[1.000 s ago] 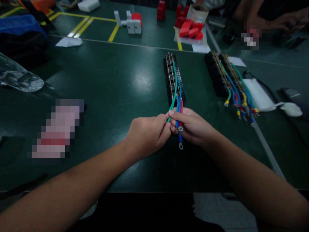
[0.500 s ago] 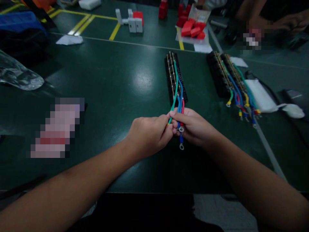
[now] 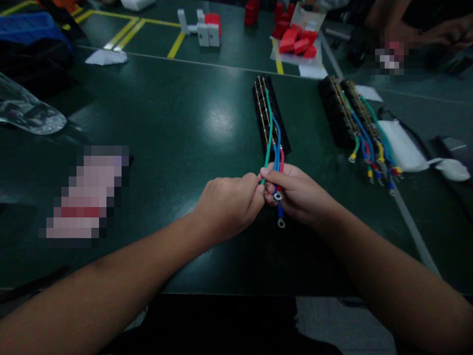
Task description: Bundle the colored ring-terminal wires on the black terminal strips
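Observation:
A black socket strip with brass bars [image 3: 260,106] lies lengthwise on the dark green table, its near end toward me. Green, blue and red wires run from it to my hands. My left hand [image 3: 232,204] is closed in a pinch on the green wire [image 3: 270,135], whose tip the fingers hide. Closed around the blue wires [image 3: 277,133] and the red wire [image 3: 282,160] is my right hand [image 3: 301,192], its thumb beside the green one. Ring terminals [image 3: 281,223] stick out below its fingers.
Two similar wired strips [image 3: 342,116] lie to the right, by a white pouch [image 3: 402,148]. Red plastic parts [image 3: 297,40] and grey-white blocks [image 3: 209,34] stand farther back. A clear bottle [image 3: 33,108] and a blurred-out flat object [image 3: 86,192] are on the left. Another person's hands are at the upper right.
The near end of the strip has swung slightly right. Both hands keep their grips on the wires, with little movement; the view has shifted a little.

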`<move>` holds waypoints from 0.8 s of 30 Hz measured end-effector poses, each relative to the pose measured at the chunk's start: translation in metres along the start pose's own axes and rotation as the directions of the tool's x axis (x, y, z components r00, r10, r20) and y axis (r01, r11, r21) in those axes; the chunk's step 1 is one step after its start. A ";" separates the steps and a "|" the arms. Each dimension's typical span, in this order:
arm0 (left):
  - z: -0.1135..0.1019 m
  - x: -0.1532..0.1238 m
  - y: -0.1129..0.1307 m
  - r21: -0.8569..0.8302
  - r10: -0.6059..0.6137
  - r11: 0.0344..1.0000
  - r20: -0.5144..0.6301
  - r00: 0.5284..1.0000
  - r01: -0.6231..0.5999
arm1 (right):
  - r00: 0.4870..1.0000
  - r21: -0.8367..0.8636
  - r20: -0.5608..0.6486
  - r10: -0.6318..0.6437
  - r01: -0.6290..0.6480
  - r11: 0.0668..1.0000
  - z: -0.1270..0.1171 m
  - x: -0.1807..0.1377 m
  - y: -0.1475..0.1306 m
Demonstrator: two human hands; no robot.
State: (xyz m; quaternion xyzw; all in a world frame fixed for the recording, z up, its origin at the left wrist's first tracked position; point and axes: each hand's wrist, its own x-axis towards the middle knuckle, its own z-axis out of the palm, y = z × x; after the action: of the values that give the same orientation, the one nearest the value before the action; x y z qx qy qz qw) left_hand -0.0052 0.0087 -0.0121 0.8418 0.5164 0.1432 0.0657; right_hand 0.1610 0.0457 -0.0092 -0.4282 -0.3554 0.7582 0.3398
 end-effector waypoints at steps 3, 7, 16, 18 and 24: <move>0.000 -0.001 0.000 -0.022 -0.003 1.000 -0.008 1.000 0.003 | 1.000 0.005 0.004 -0.004 0.004 1.000 -0.001 0.000 0.000; -0.001 -0.001 -0.001 -0.005 0.013 1.000 -0.018 1.000 -0.013 | 1.000 0.012 0.012 0.004 -0.004 1.000 -0.001 0.001 0.001; 0.001 0.000 -0.001 -0.077 0.010 0.997 -0.041 0.999 -0.013 | 1.000 0.026 -0.002 -0.002 0.002 1.000 0.000 0.001 0.000; 0.001 0.000 -0.001 -0.129 -0.023 0.992 -0.038 0.999 0.018 | 1.000 0.017 -0.030 0.008 -0.008 1.000 0.001 0.000 -0.001; 0.001 -0.001 0.000 -0.205 -0.048 0.978 0.003 0.999 0.047 | 0.999 0.016 -0.044 -0.002 0.003 1.000 0.001 0.000 -0.001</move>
State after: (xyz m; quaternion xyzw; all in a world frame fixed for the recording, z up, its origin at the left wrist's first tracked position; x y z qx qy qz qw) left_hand -0.0052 0.0077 -0.0127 0.8178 0.5188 0.1948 0.1550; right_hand 0.1600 0.0459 -0.0075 -0.4414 -0.3422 0.7511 0.3521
